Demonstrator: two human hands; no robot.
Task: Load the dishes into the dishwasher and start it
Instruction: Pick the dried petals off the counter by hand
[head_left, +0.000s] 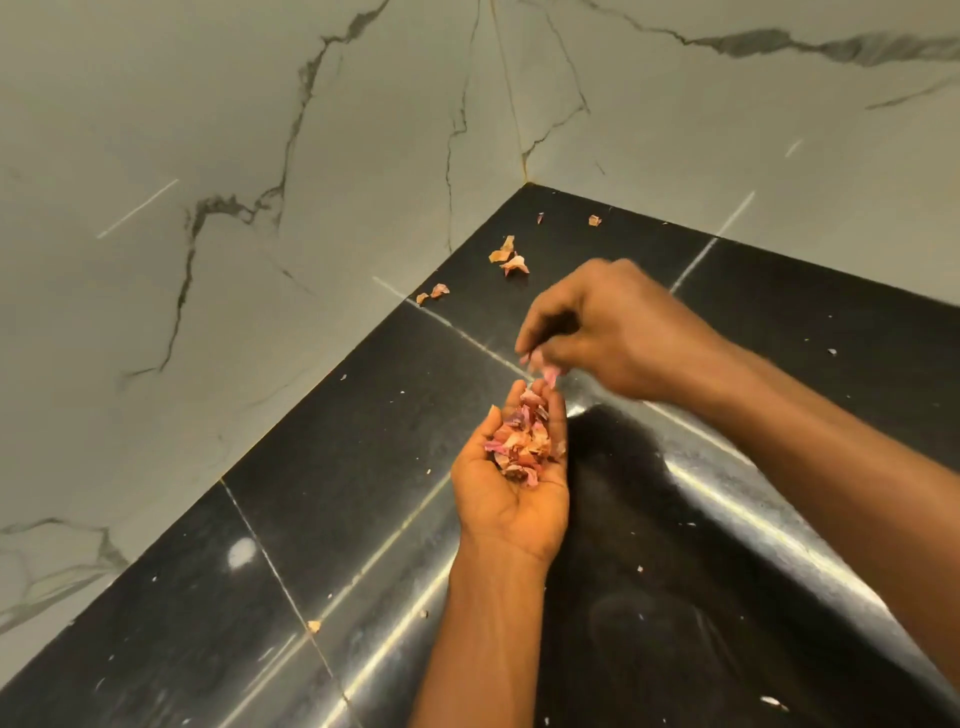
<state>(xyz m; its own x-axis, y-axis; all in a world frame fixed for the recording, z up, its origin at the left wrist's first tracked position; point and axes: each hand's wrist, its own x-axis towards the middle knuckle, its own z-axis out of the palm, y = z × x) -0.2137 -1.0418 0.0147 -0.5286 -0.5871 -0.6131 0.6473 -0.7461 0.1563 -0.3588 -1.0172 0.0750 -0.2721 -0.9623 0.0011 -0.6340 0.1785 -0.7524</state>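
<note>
L hand (506, 499) palm-up, cupped, fingers relaxed, carries pile of onion skins (522, 441). R hand (608, 332) just above, fingertips pinched on skin scrap (549, 373). Other loose scraps (511, 260) on black countertop (363, 467) beyond.

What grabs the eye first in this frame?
The left hand, cupped palm-up at centre, carries a heap of pinkish peel scraps, and the right hand just above its fingertips pinches one more scrap. More loose scraps lie on the black counter toward the corner where the marble walls meet.
</note>
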